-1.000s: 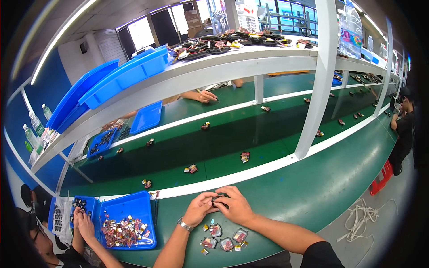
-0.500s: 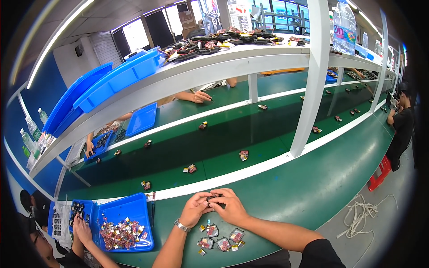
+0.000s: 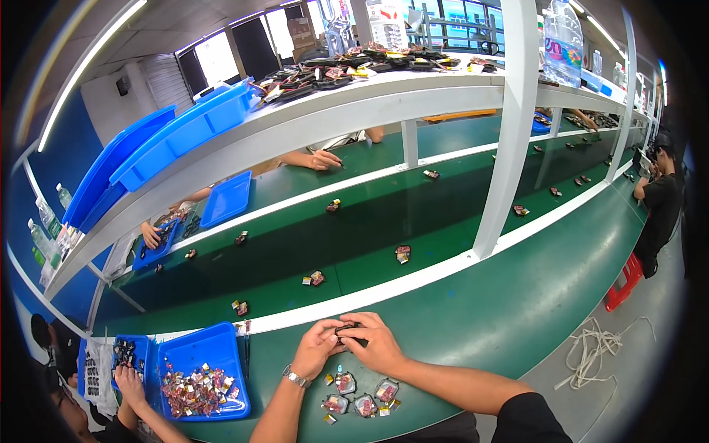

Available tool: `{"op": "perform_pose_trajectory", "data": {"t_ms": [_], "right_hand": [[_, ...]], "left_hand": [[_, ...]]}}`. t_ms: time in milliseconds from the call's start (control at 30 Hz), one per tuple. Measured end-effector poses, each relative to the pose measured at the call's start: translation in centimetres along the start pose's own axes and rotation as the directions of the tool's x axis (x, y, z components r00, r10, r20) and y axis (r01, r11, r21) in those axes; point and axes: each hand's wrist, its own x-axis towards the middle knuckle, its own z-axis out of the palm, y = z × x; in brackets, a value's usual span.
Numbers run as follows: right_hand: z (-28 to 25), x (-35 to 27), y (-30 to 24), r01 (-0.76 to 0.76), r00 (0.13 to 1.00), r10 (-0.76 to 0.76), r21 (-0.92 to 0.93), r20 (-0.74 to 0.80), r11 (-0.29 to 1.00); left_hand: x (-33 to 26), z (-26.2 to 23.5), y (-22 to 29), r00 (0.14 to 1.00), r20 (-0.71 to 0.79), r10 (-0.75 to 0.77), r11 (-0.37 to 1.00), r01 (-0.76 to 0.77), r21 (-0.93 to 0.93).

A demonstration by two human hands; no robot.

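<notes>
Left hand [image 3: 316, 347] and right hand [image 3: 373, 341]: meeting at the near edge of the green counter [image 3: 473, 325], both in a clenched grip on one small dark part [image 3: 346, 330] pinched between the fingertips, just above the counter. Small red-and-dark pieces [image 3: 360, 399]: lying on the counter just below the hands. Blue tray [image 3: 201, 371]: to the left, filled with mixed small parts; another person's hand [image 3: 130, 378] beside it.

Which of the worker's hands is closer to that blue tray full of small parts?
Left. The left hand lies just right of the blue tray; the right hand sits farther right, beyond it.
</notes>
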Motion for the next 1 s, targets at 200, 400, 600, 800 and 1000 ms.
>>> {"op": "perform_pose_trajectory", "data": {"t_ms": [200,400,600,800,1000], "right_hand": [[-0.5,0.3,-1.1,0.007,1.000,-0.007,0.005,0.010,1.000],[-0.2,0.2,-0.3,-0.010,1.000,0.011,0.039,-0.014,0.999],[-0.2,0.1,0.0,-0.021,1.000,0.022,0.048,-0.007,0.999],[-0.2,0.2,-0.1,-0.051,0.998,0.047,0.098,0.045,0.994],[-0.3,0.5,-0.1,0.015,0.997,-0.021,0.077,0.070,0.997]], "left_hand": [[0.0,0.2,0.1,0.999,-0.038,0.031,0.999,-0.030,0.011],[0.1,0.0,0.1,1.000,-0.014,0.019,1.000,-0.018,0.020],[0.1,0.1,0.2,1.000,-0.013,0.002,1.000,-0.002,-0.003],[0.0,-0.6,0.1,0.999,-0.011,-0.038,0.998,0.037,-0.054],[0.1,0.1,0.0,0.998,-0.014,0.066,0.997,-0.066,-0.038]]}}
